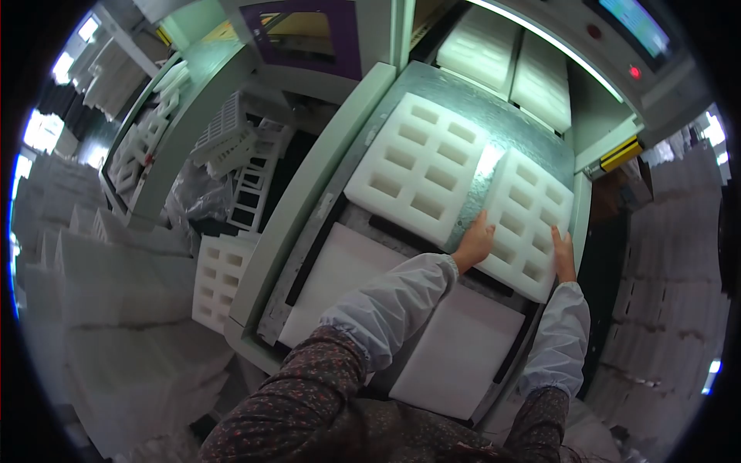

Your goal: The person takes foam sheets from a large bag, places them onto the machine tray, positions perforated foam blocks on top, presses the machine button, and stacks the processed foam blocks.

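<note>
A metal table fills the middle of the frame, bearing a wide foam block left of upper centre and, right of centre, a narrower foam block, which the left hand grips by its left edge and the right hand by its right.

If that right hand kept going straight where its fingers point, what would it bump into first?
Most likely the white foam block: the right hand is at its right edge, fingers angled slightly inward over it. Depth is unclear from this single view, so it might skim over the top.
</note>
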A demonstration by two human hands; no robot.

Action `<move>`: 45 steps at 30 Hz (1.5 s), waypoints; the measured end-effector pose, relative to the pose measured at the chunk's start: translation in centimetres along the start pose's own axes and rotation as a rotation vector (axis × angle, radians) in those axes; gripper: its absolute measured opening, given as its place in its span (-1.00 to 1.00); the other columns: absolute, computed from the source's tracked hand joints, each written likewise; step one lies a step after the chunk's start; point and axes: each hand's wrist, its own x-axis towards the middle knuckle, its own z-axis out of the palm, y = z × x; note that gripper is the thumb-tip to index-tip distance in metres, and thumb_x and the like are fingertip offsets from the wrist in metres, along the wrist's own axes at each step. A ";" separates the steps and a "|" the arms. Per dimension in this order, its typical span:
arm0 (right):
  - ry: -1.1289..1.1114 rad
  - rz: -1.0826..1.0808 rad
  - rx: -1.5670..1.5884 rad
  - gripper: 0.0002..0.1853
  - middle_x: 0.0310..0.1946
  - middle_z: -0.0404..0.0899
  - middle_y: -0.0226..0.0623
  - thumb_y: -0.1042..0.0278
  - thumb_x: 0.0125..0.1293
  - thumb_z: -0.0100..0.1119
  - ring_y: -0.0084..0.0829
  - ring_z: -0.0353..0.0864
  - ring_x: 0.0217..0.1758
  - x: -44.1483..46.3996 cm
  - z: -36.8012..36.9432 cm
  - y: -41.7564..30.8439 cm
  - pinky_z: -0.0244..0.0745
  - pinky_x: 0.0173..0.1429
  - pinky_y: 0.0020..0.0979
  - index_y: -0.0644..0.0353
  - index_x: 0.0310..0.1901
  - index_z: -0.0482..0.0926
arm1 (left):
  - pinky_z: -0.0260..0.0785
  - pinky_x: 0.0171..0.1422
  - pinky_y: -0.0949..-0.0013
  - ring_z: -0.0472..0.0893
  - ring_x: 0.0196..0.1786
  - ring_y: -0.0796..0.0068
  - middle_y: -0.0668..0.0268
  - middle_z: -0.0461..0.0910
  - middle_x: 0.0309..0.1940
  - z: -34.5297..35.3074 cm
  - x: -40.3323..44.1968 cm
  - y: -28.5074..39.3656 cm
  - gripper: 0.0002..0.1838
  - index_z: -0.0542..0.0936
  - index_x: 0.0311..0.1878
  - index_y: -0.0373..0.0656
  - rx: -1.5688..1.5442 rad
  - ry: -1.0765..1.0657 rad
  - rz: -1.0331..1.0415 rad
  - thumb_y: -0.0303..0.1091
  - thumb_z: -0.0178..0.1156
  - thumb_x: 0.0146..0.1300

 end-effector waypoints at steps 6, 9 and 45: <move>0.040 -0.183 -0.276 -0.44 -0.03 0.42 0.03 0.05 0.32 0.02 -0.16 0.42 0.01 1.9 -1.4 1.7 0.31 0.12 -0.31 0.44 0.10 0.31 | 0.00 0.40 0.15 0.16 0.34 0.04 -0.11 0.13 0.30 -2.6 -3.6 3.9 -0.42 0.08 0.31 -0.39 -0.024 -0.032 0.135 -0.29 -0.08 0.31; 0.207 -0.254 -0.374 -0.44 0.03 0.38 0.03 0.09 0.32 0.02 -0.17 0.38 0.08 2.6 -1.8 1.7 0.27 0.17 -0.32 0.43 0.14 0.28 | 0.00 0.42 0.17 0.13 0.38 0.08 -0.03 0.13 0.33 -12.2 -9.6 10.5 -0.38 0.07 0.34 -0.36 -0.075 -0.069 0.420 -0.33 0.00 0.28; -0.575 -0.169 0.099 -0.40 0.22 0.27 -0.09 0.29 0.27 0.10 -0.28 0.29 0.25 -41.0 37.0 -20.9 0.19 0.28 -0.28 0.31 0.28 0.15 | 0.34 -0.32 0.18 0.52 -0.41 0.15 0.18 0.52 -0.42 -58.3 -38.9 -5.0 -0.64 0.32 -0.07 -0.10 0.644 0.694 -0.379 -0.17 0.13 0.14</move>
